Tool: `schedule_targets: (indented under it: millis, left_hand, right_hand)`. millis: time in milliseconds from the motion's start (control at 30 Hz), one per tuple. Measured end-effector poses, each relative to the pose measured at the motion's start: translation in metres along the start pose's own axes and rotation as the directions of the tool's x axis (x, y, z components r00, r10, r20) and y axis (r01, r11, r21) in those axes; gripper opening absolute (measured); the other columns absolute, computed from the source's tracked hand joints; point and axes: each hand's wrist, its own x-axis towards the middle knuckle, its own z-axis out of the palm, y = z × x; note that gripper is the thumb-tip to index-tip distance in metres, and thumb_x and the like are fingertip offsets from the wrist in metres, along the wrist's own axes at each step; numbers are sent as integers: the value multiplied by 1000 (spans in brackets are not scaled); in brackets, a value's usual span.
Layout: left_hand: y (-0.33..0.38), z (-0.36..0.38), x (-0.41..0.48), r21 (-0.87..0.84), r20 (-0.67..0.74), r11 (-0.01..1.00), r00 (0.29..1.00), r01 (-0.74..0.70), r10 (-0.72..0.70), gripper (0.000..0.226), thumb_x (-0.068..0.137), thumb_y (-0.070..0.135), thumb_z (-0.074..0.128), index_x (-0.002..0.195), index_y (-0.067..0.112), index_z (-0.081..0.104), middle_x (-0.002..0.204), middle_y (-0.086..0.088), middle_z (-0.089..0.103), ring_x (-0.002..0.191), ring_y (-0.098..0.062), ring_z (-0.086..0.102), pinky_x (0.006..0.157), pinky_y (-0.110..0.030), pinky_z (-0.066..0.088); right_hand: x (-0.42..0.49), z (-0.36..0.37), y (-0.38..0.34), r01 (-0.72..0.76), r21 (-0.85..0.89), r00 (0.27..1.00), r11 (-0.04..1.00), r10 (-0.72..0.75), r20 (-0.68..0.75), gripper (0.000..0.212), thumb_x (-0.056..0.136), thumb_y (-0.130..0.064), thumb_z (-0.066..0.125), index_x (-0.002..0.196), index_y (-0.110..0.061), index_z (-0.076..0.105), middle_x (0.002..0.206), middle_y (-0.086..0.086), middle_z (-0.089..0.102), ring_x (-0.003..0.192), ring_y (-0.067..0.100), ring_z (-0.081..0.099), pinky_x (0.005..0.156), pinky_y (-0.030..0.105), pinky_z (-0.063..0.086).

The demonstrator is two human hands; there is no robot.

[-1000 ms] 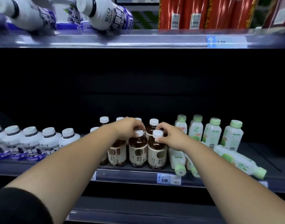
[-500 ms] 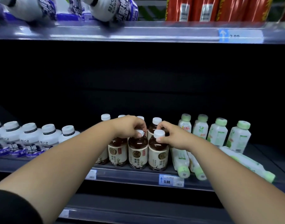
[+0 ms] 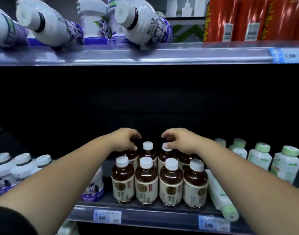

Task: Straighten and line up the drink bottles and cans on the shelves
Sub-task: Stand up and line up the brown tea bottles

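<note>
Brown tea bottles with white caps stand in two rows on the middle shelf (image 3: 162, 215); the front row (image 3: 146, 184) is upright and even. My left hand (image 3: 125, 139) curls over the cap of the back-left brown bottle (image 3: 130, 154), hiding the cap. My right hand (image 3: 181, 141) reaches over the back-right bottles, its thumb on a white cap (image 3: 166, 146). One back-row bottle (image 3: 147, 146) stands untouched between my hands.
Green-capped white bottles (image 3: 259, 156) stand to the right, and one (image 3: 220, 195) lies on its side under my right forearm. White and purple bottles (image 3: 2, 168) stand to the left. On the upper shelf, white bottles (image 3: 142, 22) lie toppled beside red packs (image 3: 247, 19).
Both hands left the front-row caps and moved back onto the rear row of brown bottles. The camera has come closer and tilted up.
</note>
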Motion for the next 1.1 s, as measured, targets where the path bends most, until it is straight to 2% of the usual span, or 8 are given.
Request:
schedule_targets:
  millis: [167, 300, 533, 667, 767, 833, 933, 1100]
  left_hand:
    - [-29, 3, 21, 92, 86, 994, 995, -61, 54, 59, 79, 23, 80, 134, 28, 58, 131, 8, 60, 118, -11, 56, 99, -26, 44]
    - [-45, 2, 35, 92, 149, 989, 983, -119, 105, 44, 82, 24, 78, 124, 30, 64, 127, 7, 59, 118, -13, 54, 101, -30, 43]
    - [-50, -4, 41, 92, 242, 973, 952, -213, 186, 37, 78, 31, 81, 112, 33, 66, 106, 13, 62, 100, -9, 58, 85, -25, 46]
    - [-43, -12, 43, 182, 324, 950, 928, -255, 187, 43, 75, 32, 82, 115, 33, 64, 109, 10, 63, 100, -12, 59, 83, -26, 47]
    - [-33, -16, 45, 177, 393, 961, 910, -214, 130, 61, 76, 34, 83, 131, 30, 56, 119, 5, 62, 105, -14, 60, 84, -25, 46]
    - [-20, -15, 47, 163, 347, 964, 927, -208, 142, 67, 77, 42, 80, 136, 29, 51, 124, 7, 58, 108, -14, 57, 87, -26, 46]
    - [7, -7, 54, 73, 260, 962, 937, -262, 235, 63, 80, 46, 76, 136, 33, 51, 124, 12, 53, 111, -11, 52, 90, -26, 44]
    - [51, 28, 71, -1, 314, 951, 903, -309, 294, 67, 80, 41, 78, 140, 30, 50, 133, 8, 57, 119, -14, 54, 103, -31, 43]
  right_hand:
    - [48, 29, -26, -1, -137, 985, 991, 25, 173, 53, 91, -34, 70, 141, -34, 52, 135, -5, 57, 122, 17, 55, 96, 28, 41]
    - [73, 49, -32, -13, -180, 968, 984, 57, 244, 62, 91, -38, 69, 148, -34, 43, 148, -6, 49, 134, 20, 47, 111, 36, 37]
    - [77, 47, -34, 5, -229, 963, 973, 57, 265, 42, 83, -48, 74, 122, -39, 61, 112, -16, 59, 107, 14, 57, 91, 34, 46]
    - [67, 40, -30, -23, -131, 955, 991, 61, 291, 61, 83, -47, 75, 139, -38, 51, 138, -12, 55, 124, 14, 52, 107, 36, 40]
    - [53, 22, -19, -85, -22, 972, 996, 87, 219, 72, 85, -41, 75, 148, -38, 40, 151, -3, 45, 135, 18, 46, 111, 34, 38]
    - [42, 3, -7, -134, -20, 978, 991, 136, 159, 69, 87, -38, 74, 147, -39, 41, 151, -3, 45, 135, 18, 45, 108, 31, 37]
    - [22, -21, 22, -244, -148, 954, 958, 265, 140, 65, 85, -38, 74, 144, -38, 46, 145, -6, 49, 132, 19, 48, 109, 36, 39]
    - [1, -21, 57, -323, -155, 926, 934, 346, 154, 54, 86, -31, 75, 137, -34, 56, 130, -9, 60, 118, 15, 56, 104, 34, 43]
